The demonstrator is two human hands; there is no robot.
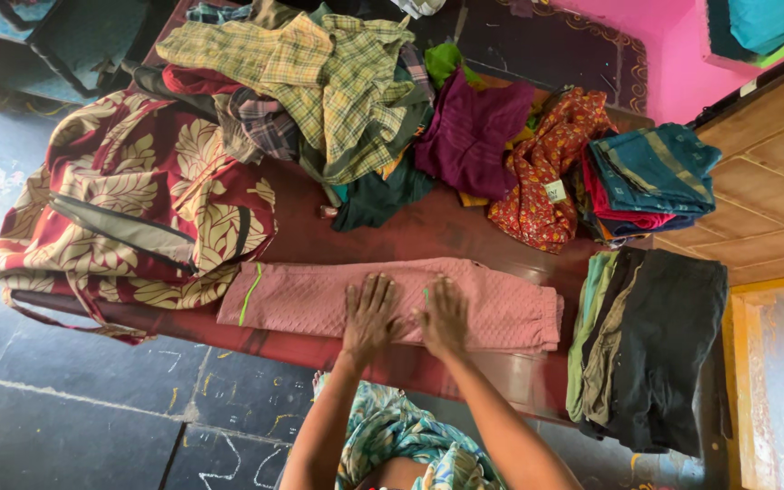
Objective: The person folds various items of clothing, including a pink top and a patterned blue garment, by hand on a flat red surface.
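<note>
While both hands, left hand (371, 313) and right hand (445, 315), lie flat and empty, fingers spread, on the pink trousers (392, 304) along the desk's (465, 231) near edge, smoothing outward evenly should keep creases out.

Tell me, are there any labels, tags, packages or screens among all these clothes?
Tag: small pale square label, on the red patterned garment right of the purple cloth; its print is too small to make out.
No packages, signs or screens show.
</note>
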